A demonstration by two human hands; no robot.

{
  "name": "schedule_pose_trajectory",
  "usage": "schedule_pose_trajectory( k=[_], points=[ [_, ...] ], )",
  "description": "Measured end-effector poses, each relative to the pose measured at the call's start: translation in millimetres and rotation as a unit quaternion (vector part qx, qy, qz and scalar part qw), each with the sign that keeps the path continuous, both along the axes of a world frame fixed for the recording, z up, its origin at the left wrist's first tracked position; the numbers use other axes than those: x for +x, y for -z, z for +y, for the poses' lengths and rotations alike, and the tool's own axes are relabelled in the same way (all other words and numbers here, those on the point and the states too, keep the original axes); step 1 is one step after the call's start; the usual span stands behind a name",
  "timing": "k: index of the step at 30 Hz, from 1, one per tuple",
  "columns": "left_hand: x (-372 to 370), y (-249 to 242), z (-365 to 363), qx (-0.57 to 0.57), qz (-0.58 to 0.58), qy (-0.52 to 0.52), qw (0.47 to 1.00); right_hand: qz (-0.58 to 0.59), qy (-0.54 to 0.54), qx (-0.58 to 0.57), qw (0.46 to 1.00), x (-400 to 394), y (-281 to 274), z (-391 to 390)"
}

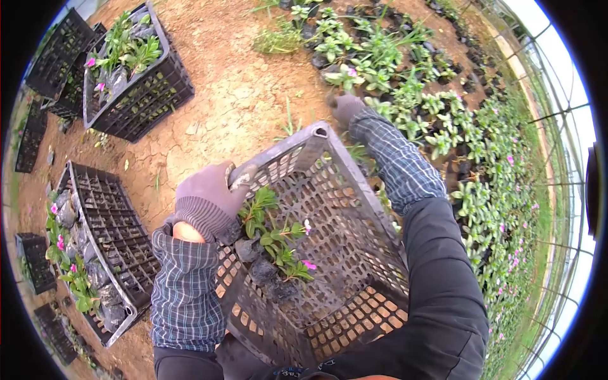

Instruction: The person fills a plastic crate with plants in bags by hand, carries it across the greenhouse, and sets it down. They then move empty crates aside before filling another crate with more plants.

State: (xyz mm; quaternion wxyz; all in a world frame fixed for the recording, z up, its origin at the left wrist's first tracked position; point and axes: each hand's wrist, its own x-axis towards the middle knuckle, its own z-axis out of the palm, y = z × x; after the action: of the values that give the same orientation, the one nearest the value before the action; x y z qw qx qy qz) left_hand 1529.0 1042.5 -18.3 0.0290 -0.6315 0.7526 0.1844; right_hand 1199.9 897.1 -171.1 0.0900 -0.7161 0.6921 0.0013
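Observation:
A black plastic crate (354, 163) stands tilted in front of me. My left hand (212, 190), in a grey-purple glove, is closed on the crate's upper left rim. Inside, at the crate's left side, lie several potted seedlings (269, 247) in black bags, with green leaves and pink and white flowers. Beyond the crate's far corner, my gloved right hand (346, 109) reaches to the edge of the plant bed (437, 126). Its fingers are curled and partly hidden, and whether they hold anything is not visible.
A crate of seedlings (142, 104) stands at the upper left, with another filled crate (117, 228) at the left. More black crates (60, 54) line the far left. Dry cracked soil (228, 76) lies between crates and bed. Wire fencing (560, 114) runs along the right.

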Motion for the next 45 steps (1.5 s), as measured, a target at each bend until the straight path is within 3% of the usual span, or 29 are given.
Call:
schedule_pose_trajectory(
  k=[1,2,4,5,6,8,9,11,12,14,16,18,19,20,23,24,26,30,32,34,36,38,40,41,42,43,44,45],
  points=[
    [0.1,0.4,0.8,0.003,-0.013,-0.005,1.000,0.079,-0.002,0.009,0.997,2.7,17.3,-1.7],
    [-1.3,0.2,0.8,-0.002,-0.001,-0.012,1.000,0.067,-0.004,0.010,0.998,2.5,31.4,-5.3],
    [-5.0,1.5,0.2,-0.007,0.004,-0.014,1.000,0.078,0.118,0.049,0.989,1.6,39.4,-5.6],
    [-5.3,2.3,0.4,-0.016,0.014,-0.017,1.000,0.058,0.101,-0.023,0.993,-8.8,62.7,-11.5],
    [-5.4,2.8,0.3,-0.025,0.027,-0.019,0.999,0.053,0.107,-0.023,0.993,-12.9,65.6,-17.1],
    [-3.6,5.5,-2.4,-0.028,0.022,-0.005,0.999,-0.008,0.110,0.011,0.994,-21.9,69.1,-23.3],
    [-2.7,5.7,-3.4,-0.035,0.023,-0.004,0.999,-0.185,0.227,-0.139,0.946,-23.8,77.8,-22.0],
    [1.3,15.1,-2.3,-0.070,0.013,0.010,0.997,-0.119,0.105,-0.167,0.973,-34.9,37.7,-11.1],
    [-6.3,4.9,-3.3,-0.017,0.006,-0.011,1.000,-0.131,0.058,-0.226,0.964,-51.5,28.2,-2.2],
    [4.0,22.1,-4.0,-0.087,0.040,0.016,0.995,-0.375,0.151,-0.237,0.883,-66.0,-13.8,30.2],
    [3.0,19.8,-7.9,-0.061,0.012,0.023,0.998,-0.569,0.107,-0.238,0.780,-91.0,-38.6,68.8],
    [11.9,30.5,-12.3,-0.065,0.036,0.035,0.997,-0.584,0.222,-0.091,0.775,-93.9,-106.2,141.2],
    [13.8,31.1,-12.2,-0.078,0.033,0.022,0.996,-0.594,0.161,-0.196,0.763,-99.5,-90.6,162.7],
    [11.9,30.0,-10.3,-0.089,0.029,0.007,0.996,-0.473,0.164,-0.221,0.837,-121.5,-75.6,185.5],
    [9.9,29.3,-11.2,-0.071,0.018,-0.009,0.997,-0.242,0.159,-0.155,0.945,-119.8,-70.2,266.3],
    [11.2,30.7,-12.1,-0.070,0.002,-0.024,0.997,-0.141,0.129,-0.146,0.971,-116.9,-52.8,284.3],
    [9.0,30.1,-12.0,-0.075,0.005,-0.025,0.997,0.050,0.088,-0.016,0.995,-99.7,-32.0,302.6],
    [23.8,43.0,-22.1,-0.090,0.007,-0.012,0.996,0.087,-0.032,0.107,0.990,-84.1,20.3,295.4],
    [15.0,36.1,-17.6,-0.063,0.072,-0.017,0.995,0.060,-0.040,0.103,0.992,-80.8,40.1,287.7],
    [25.3,44.8,-26.5,-0.078,0.061,-0.007,0.995,0.041,-0.050,0.098,0.993,-73.7,43.5,286.3],
    [24.2,43.3,-28.6,-0.061,0.041,-0.014,0.997,-0.077,0.099,0.086,0.988,-72.5,35.7,289.3],
    [21.3,39.6,-29.4,-0.053,0.041,-0.023,0.997,-0.099,0.088,0.076,0.988,-79.5,60.2,285.2],
    [20.2,38.7,-28.3,-0.059,0.035,-0.004,0.998,-0.037,0.022,-0.017,0.999,-86.6,80.0,285.9],
    [20.6,36.8,-30.5,-0.040,0.036,0.023,0.998,-0.015,0.050,-0.020,0.998,-92.3,86.9,282.3],
    [21.7,39.9,-34.5,-0.022,0.031,0.014,0.999,-0.030,0.092,0.002,0.995,-86.4,48.2,283.3],
    [21.0,38.2,-34.5,-0.025,0.022,0.016,0.999,-0.064,0.102,-0.078,0.990,-88.8,29.7,291.6],
    [27.1,46.9,-37.8,-0.069,0.027,0.046,0.996,-0.103,0.096,-0.154,0.978,-117.8,62.7,287.0],
    [25.3,45.0,-33.2,-0.093,0.041,0.054,0.993,-0.135,0.169,-0.123,0.969,-105.3,3.8,296.2]
  ],
)
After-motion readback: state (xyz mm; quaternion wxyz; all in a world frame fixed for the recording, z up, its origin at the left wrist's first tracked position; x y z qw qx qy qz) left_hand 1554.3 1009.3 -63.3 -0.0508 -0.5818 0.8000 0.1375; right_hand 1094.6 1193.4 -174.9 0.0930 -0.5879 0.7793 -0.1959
